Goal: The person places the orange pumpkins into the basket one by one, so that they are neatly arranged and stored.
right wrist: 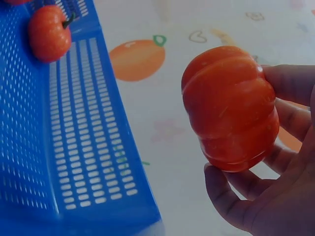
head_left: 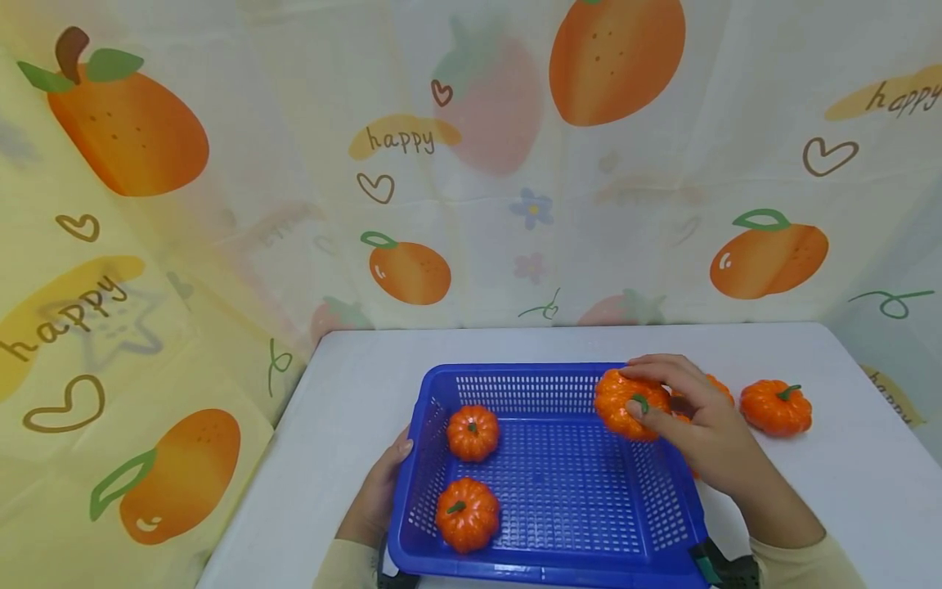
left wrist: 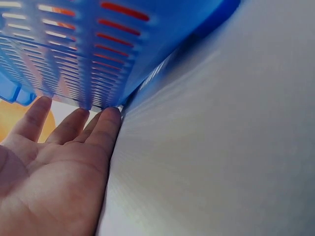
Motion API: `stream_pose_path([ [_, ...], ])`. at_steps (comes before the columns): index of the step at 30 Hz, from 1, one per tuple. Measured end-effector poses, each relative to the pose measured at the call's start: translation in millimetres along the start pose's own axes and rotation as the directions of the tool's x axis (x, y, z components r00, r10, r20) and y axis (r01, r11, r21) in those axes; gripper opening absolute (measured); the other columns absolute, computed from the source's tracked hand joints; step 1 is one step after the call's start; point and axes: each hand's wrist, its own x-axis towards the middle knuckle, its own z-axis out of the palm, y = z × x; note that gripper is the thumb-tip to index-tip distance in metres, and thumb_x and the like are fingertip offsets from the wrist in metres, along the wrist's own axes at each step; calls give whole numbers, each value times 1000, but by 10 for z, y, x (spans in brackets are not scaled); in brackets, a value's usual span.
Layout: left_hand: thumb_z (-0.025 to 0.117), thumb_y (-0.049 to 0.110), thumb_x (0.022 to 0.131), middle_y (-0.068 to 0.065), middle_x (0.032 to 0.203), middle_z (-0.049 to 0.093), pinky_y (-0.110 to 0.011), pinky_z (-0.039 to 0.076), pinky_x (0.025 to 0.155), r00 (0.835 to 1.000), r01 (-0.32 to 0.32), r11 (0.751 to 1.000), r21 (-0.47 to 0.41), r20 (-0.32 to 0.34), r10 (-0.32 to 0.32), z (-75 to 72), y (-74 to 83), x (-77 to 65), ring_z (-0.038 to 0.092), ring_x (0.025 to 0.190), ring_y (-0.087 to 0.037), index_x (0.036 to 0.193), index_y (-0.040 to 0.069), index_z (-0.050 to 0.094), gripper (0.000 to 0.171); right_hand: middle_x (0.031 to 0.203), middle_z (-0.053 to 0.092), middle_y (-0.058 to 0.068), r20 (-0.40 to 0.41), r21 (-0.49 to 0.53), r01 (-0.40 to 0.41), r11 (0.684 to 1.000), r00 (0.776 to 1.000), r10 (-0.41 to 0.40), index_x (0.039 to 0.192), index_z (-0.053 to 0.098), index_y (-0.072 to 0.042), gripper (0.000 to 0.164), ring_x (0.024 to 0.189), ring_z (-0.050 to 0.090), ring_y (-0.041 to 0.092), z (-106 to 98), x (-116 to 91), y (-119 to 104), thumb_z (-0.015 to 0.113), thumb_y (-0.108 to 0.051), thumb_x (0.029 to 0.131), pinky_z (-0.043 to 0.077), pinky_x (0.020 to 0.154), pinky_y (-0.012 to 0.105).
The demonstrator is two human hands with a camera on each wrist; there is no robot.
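Observation:
My right hand (head_left: 702,425) holds a small orange toy pumpkin (head_left: 625,405) with a green stem, over the right end of a blue plastic basket (head_left: 545,568). In the right wrist view the fingers and thumb curl round the pumpkin (right wrist: 229,108), which shows beside the basket's perforated wall (right wrist: 93,137). Two more pumpkins lie in the basket's left part, an upper one (head_left: 473,433) and a lower one (head_left: 468,514). My left hand (head_left: 375,491) rests against the basket's left outer side; in the left wrist view its fairly straight fingers (left wrist: 103,130) touch the perforated wall.
Right of the basket, another pumpkin (head_left: 776,407) lies on the white table (head_left: 868,483). More orange pumpkins (head_left: 717,384) are partly hidden behind my right hand. A fruit-print cloth (head_left: 486,245) hangs behind the table and along its left.

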Motion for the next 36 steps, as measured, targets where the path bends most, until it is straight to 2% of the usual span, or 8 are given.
stream_pose_path([
  [3,36,38,108,-28,165,38,-60,49,108,997,72,996,57,-25,-71,-220,-181,23,52,138,-44,175,18,15,73,144,59,3,10,8,16,1000,1000,-17,139,71,-12,38,124,54,16,39,21,5,69,0,104,51,85,25],
  [4,38,41,109,-28,168,33,-61,47,110,997,71,996,53,-1,-72,-293,-237,32,49,141,-45,176,21,13,74,144,59,4,14,14,22,1000,1000,-22,139,71,-12,38,124,54,17,51,28,4,69,1,104,51,84,25],
  [7,40,45,109,-26,167,36,-61,50,108,998,68,996,52,-8,-67,-353,-318,56,52,139,-44,175,23,15,75,143,58,4,28,35,32,999,999,-33,139,71,-12,37,124,55,17,89,51,0,69,2,104,52,87,23],
  [10,41,44,108,-25,166,38,-58,51,107,995,86,996,32,-53,-84,-319,-320,62,54,138,-42,175,23,17,74,144,58,6,36,59,34,998,999,-36,139,71,-12,37,126,54,17,131,76,-13,68,1,104,53,92,22],
  [15,41,40,107,-26,164,40,-59,51,106,993,98,995,13,-73,-97,-282,-287,59,55,136,-42,174,23,21,72,144,59,6,48,79,20,997,999,-24,139,71,-13,36,128,54,19,215,133,-29,69,-3,105,54,94,24],
  [24,40,40,107,-28,165,37,-59,50,107,994,94,995,32,-58,-92,-278,-280,62,53,138,-43,174,23,19,72,143,59,3,104,81,7,997,994,-16,137,73,-18,32,129,56,27,362,228,-66,72,-9,106,55,98,30],
  [29,38,40,107,-29,167,34,-59,49,108,995,91,995,36,-50,-89,-277,-277,61,52,139,-44,174,23,19,71,143,60,1,130,64,4,998,991,-12,137,73,-21,33,131,54,25,442,281,-84,72,-13,106,54,100,37],
  [36,38,40,107,-29,164,38,-58,50,107,994,94,995,25,-59,-92,-280,-277,62,54,136,-43,174,22,19,72,143,60,1,161,70,37,997,986,-48,138,73,-19,32,132,55,26,564,341,-92,71,-12,106,52,104,42],
])
